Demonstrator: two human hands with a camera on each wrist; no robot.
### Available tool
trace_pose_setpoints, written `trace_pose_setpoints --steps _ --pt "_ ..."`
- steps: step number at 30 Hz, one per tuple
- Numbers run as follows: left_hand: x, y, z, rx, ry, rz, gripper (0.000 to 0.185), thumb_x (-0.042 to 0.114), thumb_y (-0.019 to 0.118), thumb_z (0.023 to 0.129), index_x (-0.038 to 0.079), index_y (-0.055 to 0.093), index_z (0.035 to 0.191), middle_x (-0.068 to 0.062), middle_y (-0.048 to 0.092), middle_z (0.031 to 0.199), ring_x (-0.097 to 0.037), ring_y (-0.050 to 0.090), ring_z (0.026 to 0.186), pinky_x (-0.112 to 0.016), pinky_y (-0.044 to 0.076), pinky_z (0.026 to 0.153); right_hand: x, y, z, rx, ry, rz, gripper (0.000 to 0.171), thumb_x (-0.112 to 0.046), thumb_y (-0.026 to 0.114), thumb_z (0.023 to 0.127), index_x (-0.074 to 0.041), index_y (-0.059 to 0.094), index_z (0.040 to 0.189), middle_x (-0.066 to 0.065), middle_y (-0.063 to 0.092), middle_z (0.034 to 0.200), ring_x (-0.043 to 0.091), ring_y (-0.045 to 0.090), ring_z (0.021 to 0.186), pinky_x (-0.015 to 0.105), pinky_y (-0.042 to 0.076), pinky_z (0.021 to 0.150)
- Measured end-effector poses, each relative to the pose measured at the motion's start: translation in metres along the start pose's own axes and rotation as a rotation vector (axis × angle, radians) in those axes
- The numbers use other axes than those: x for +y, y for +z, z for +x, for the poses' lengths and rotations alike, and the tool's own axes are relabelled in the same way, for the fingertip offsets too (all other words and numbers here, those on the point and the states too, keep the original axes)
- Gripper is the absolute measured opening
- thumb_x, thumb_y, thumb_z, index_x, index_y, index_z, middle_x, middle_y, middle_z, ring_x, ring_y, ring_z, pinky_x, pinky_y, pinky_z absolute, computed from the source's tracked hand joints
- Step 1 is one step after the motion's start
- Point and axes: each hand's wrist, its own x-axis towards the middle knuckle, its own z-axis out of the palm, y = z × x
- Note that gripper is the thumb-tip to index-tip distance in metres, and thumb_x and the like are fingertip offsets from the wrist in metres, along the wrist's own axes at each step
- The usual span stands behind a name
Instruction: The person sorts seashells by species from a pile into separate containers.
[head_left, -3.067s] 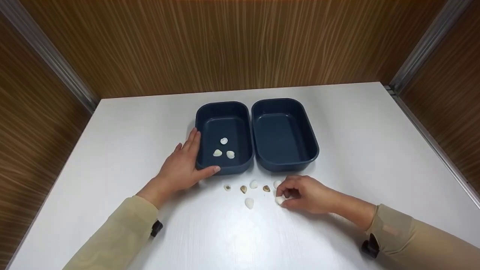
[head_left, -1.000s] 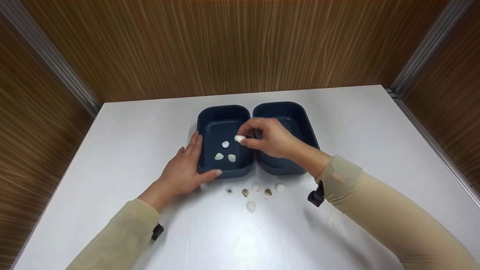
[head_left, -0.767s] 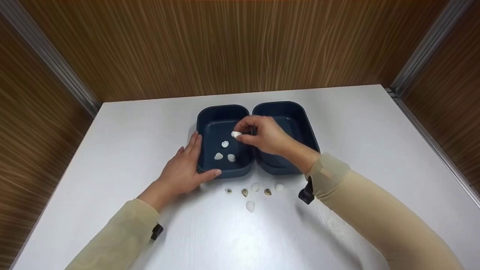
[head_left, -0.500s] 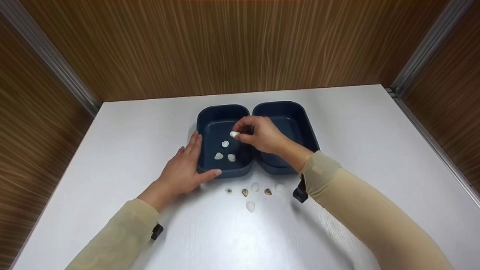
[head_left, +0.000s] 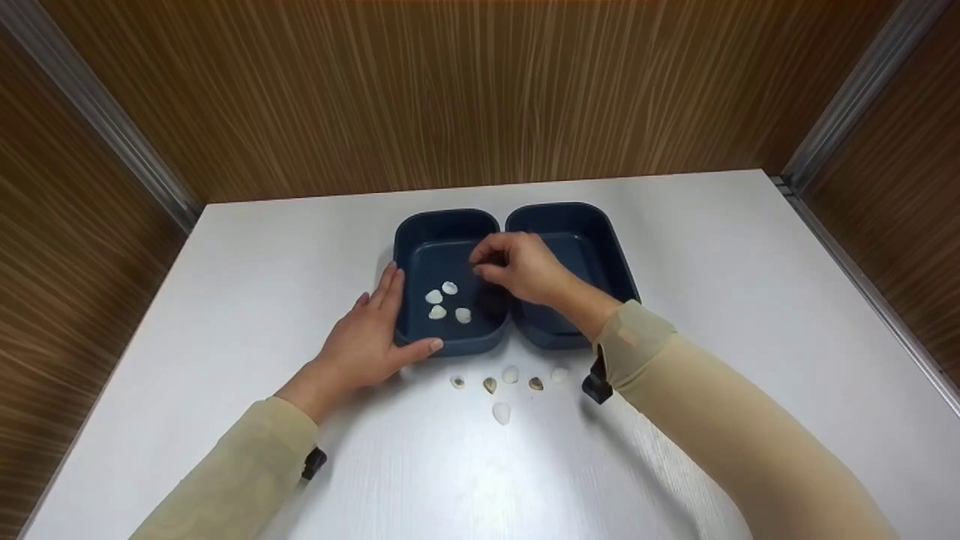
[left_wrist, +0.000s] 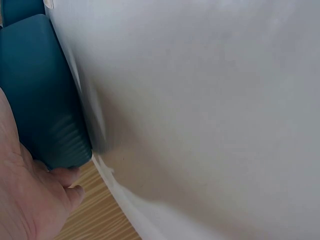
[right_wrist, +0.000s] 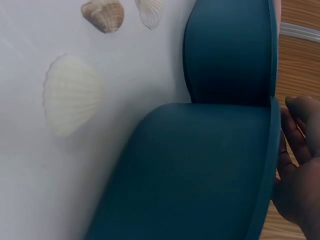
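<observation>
Four white shells [head_left: 445, 301] lie in the left tray [head_left: 450, 225], clustered toward its near-middle floor, just below and left of the right hand [head_left: 517, 266], which hangs over the tray's right side with fingers loosely curled and nothing visibly held, fingertips clear of the shells. Left hand [head_left: 367, 337] lies flat against the left tray's outer near-left wall, fingers straight along the side, thumb on the front edge. Right tray [head_left: 592, 232] touches the left one; six more shells [head_left: 501, 384] sit on the white table [head_left: 262, 262] just in front of both trays.
</observation>
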Motion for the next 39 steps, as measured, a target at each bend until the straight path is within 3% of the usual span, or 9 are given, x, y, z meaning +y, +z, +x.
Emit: trace_pose_setpoints --steps 11,21,27,34,39 --pt "0.001 -0.001 0.001 -0.004 -0.007 0.005 0.125 0.084 0.055 0.09 0.001 0.007 0.17 -0.015 0.004 0.178 -0.051 0.036 0.151 -0.056 0.028 0.125 -0.009 -0.02 -0.018 0.004 -0.062 0.0 0.018 -0.01 0.077 0.098 -0.004 0.079 0.115 0.006 0.075 0.107 0.021 0.066 0.097 0.039 0.056 0.09" --pt "0.0 -0.001 0.0 -0.023 -0.031 -0.005 0.125 0.087 0.054 0.089 0.005 0.006 0.171 -0.011 0.003 0.178 -0.05 0.033 0.152 -0.059 0.029 0.124 -0.018 -0.049 -0.052 0.04 -0.219 0.019 0.021 -0.006 0.081 0.095 -0.006 0.079 0.116 0.003 0.077 0.11 0.018 0.072 0.101 0.04 0.058 0.091" --pt "-0.001 -0.002 -0.001 -0.013 -0.024 -0.007 0.124 0.084 0.057 0.09 0.003 0.007 0.17 -0.013 0.004 0.178 -0.052 0.033 0.152 -0.06 0.029 0.124 -0.018 -0.06 -0.076 0.037 -0.26 0.014 0.023 -0.006 0.082 0.093 -0.005 0.079 0.116 0.001 0.078 0.11 0.02 0.071 0.102 0.043 0.059 0.09" --pt "-0.004 -0.003 -0.002 -0.015 -0.037 0.007 0.124 0.086 0.054 0.09 0.003 0.006 0.17 -0.012 0.003 0.178 -0.054 0.033 0.151 -0.061 0.03 0.123 -0.014 -0.069 -0.101 0.032 -0.276 0.009 0.027 -0.006 0.086 0.089 -0.007 0.08 0.115 0.001 0.078 0.11 0.023 0.072 0.102 0.027 0.057 0.089" --pt "-0.005 -0.004 -0.001 -0.022 -0.038 0.003 0.125 0.087 0.053 0.09 0.004 0.006 0.17 -0.011 0.002 0.178 -0.055 0.033 0.151 -0.061 0.03 0.123 -0.01 -0.071 -0.118 0.027 -0.273 0.03 0.027 -0.005 0.086 0.089 -0.009 0.08 0.115 -0.002 0.079 0.111 0.019 0.073 0.101 0.024 0.058 0.086"
